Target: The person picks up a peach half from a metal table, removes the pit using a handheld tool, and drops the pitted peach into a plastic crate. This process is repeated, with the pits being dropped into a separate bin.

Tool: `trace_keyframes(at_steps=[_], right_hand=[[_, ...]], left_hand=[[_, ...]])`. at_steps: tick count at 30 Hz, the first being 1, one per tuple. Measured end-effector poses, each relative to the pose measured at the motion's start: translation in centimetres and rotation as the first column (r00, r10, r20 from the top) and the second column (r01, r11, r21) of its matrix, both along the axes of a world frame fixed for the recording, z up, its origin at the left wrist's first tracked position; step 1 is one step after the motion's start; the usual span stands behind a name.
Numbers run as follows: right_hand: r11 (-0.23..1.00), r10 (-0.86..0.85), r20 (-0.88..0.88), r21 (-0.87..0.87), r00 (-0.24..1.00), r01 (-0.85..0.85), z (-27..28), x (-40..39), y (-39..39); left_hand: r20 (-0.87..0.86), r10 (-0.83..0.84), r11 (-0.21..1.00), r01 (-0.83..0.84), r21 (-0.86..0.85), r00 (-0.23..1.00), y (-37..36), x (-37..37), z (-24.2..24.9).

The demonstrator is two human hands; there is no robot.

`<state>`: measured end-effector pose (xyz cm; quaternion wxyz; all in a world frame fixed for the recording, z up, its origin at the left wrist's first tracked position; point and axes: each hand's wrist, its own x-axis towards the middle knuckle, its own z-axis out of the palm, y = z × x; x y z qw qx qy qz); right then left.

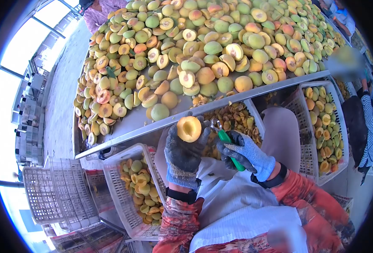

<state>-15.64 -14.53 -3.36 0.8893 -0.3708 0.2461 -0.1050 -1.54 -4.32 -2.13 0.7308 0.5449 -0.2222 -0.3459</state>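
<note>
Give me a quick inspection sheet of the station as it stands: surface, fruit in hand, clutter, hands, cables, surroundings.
Surface: metal table heaped with halved peaches.
Job's things: left hand holds a peach half, cut face up; right hand grips a green-handled tool.
Clutter: white crates of halves below the table edge; bin of pits.
Grippers: both gloved, both closed on their items.
Cables: nothing seen.
Surroundings: other workers at the table's far side and right; empty crates stacked left.

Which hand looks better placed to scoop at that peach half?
Probably the right hand: it grips the green-handled tool with its tip beside the peach half, which the left hand holds cut-face up.
</note>
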Motion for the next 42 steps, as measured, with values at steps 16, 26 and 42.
trace_keyframes(at_steps=[16,26,42], right_hand=[[0.999,0.035,0.086,0.02,0.996,-0.037,2.6,0.5,0.9],[0.257,-0.116,-0.071,-0.966,0.991,-0.039,0.9,1.2,-0.3],[0.827,0.167,-0.321,-0.469,0.932,-0.31,0.2,0.4,1.5]], left_hand=[[0.31,0.025,0.991,-0.064,0.118,0.95,0.6,-1.8,-0.5],[-0.549,-0.159,0.981,0.196,0.009,0.821,-0.3,-1.4,-2.7],[-0.773,0.22,0.972,-0.199,0.124,0.594,0.1,0.9,-3.4]])
